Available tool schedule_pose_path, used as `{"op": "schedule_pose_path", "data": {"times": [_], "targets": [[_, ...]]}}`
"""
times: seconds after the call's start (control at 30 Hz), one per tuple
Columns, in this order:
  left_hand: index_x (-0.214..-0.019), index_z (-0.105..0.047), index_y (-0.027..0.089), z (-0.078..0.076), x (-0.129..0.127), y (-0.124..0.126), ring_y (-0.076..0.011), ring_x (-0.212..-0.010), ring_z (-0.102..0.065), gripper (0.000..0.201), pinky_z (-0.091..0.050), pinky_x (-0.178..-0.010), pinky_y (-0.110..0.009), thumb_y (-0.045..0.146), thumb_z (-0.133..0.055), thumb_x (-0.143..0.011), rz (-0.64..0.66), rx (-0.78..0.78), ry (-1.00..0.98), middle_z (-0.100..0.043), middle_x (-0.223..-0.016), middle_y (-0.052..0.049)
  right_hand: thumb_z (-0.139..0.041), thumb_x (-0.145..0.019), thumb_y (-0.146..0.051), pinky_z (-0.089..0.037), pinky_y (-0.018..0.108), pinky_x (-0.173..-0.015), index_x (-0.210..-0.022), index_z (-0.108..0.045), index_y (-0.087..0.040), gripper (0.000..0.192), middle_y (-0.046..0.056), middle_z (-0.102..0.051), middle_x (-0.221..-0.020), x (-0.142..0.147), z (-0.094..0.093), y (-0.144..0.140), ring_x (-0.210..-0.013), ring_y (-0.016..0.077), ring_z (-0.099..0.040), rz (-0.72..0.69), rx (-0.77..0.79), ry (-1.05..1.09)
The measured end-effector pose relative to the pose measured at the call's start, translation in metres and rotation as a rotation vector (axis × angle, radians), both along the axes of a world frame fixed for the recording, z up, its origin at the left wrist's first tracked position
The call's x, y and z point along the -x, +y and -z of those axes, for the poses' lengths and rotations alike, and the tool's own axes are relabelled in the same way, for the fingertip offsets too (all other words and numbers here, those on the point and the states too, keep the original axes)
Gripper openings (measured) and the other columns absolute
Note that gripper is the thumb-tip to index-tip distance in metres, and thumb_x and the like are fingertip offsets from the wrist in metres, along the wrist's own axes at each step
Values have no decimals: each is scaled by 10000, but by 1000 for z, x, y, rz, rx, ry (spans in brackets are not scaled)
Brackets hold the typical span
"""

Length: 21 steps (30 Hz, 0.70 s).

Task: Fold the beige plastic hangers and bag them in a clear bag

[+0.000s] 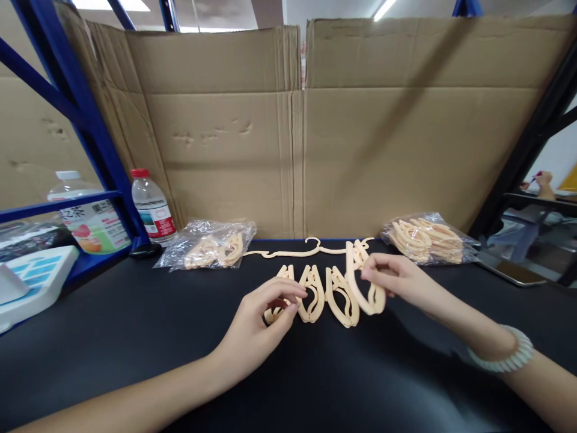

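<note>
Nearest me, my left hand [261, 319] pinches the leftmost folded hanger [276, 307] of a row on the black tabletop [135, 337]; my right hand [396, 279] grips another folded hanger [360, 282], fingers closed around it. Beyond lie an unfolded hanger [311, 248] and two plastic bags [207, 243] of hangers, a water bottle [152, 207] far left, then a cardboard wall [297, 132] between blue shelving [76, 108].

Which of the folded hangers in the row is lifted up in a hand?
The rightmost folded peach plastic hanger: the right hand pinches it tilted up, while the other three lie flat on the black table.
</note>
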<state>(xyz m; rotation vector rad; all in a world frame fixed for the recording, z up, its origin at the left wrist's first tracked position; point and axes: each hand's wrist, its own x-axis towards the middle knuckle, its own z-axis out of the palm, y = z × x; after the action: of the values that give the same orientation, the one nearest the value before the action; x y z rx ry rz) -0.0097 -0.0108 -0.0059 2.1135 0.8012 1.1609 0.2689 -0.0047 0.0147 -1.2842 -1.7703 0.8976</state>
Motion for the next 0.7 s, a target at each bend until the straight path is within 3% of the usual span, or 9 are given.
{"op": "schedule_pose_path", "data": {"times": [0.07,0.2,0.5,0.63,0.7], "targets": [[-928,-650,202,1,1,1,-182,-949,-621,142,-511,-779,-278,142,-537,-867,-1,-6,0,-648,-1014,-57,-593,-774,-535,-255,217,-438,-672,-499,-175,386,-56,-380,-530,-14,2,9,-469,85,-337,72,34,-117],[-920,-641,200,2,2,3,-177,-932,-616,136,-508,-764,-277,143,-528,-871,1,-5,11,-634,-1022,-63,-552,-768,-519,-296,231,-478,-632,-485,-178,373,-25,-442,-580,-28,9,16,-525,108,-397,79,46,-341],[-919,-630,188,-2,1,1,-180,-898,-609,137,-504,-756,-292,150,-507,-874,11,-16,43,-633,-996,-72,-522,-823,-455,-317,255,-487,-680,-529,-185,306,10,-536,-603,-17,9,7,-531,137,-465,76,-2,-572],[-923,-630,192,-2,1,0,-173,-889,-607,147,-498,-752,-283,138,-502,-876,13,-34,52,-630,-1000,-67,-593,-796,-424,-389,273,-534,-856,-544,-185,251,32,-581,-791,-18,6,2,-580,144,-505,54,-18,-584],[-924,-631,195,-2,1,0,-165,-874,-606,155,-493,-741,-274,130,-498,-878,15,-49,64,-628,-1003,-62,-645,-760,-418,-427,287,-584,-1038,-533,-187,378,49,-571,-928,-18,5,-2,-625,149,-524,24,-33,-614]]}}
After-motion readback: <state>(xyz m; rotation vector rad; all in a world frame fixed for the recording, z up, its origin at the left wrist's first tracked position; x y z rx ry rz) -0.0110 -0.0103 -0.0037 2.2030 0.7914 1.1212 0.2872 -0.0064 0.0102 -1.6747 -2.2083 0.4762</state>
